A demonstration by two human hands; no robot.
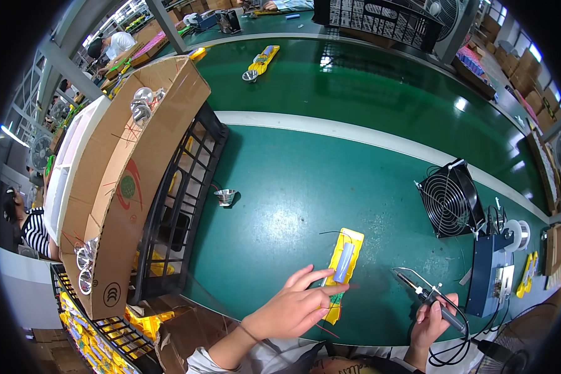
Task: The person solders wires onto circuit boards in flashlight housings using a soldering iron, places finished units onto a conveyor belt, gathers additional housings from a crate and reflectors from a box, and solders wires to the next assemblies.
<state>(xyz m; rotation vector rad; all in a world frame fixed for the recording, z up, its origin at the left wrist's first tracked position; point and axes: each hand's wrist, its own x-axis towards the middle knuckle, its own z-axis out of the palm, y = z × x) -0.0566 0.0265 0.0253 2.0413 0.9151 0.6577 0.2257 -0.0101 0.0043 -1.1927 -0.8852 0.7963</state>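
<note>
A yellow plastic casing (pixel 353 237) lies on the green bench in front of me. In it sit a blue cylindrical battery (pixel 344 262) and, at its near end, a small green circuit board (pixel 336 299), with thin black and red wires sticking out. My left hand (pixel 299 303) reaches over the casing's left side, index and middle fingers stretched across it near the battery. To the right, my right hand (pixel 435 318) is closed round a soldering iron (pixel 427 297) with a thin metal feed tube. Its tip points toward the casing, apart from it.
A silver reflector cup (pixel 225 197) stands at left, beside a black crate (pixel 168 230) and a cardboard box (pixel 128 187). At right are a black fan (pixel 449 199), a blue soldering station (pixel 489 274) and a solder spool (pixel 517 235). Beyond runs a green conveyor (pixel 368 87).
</note>
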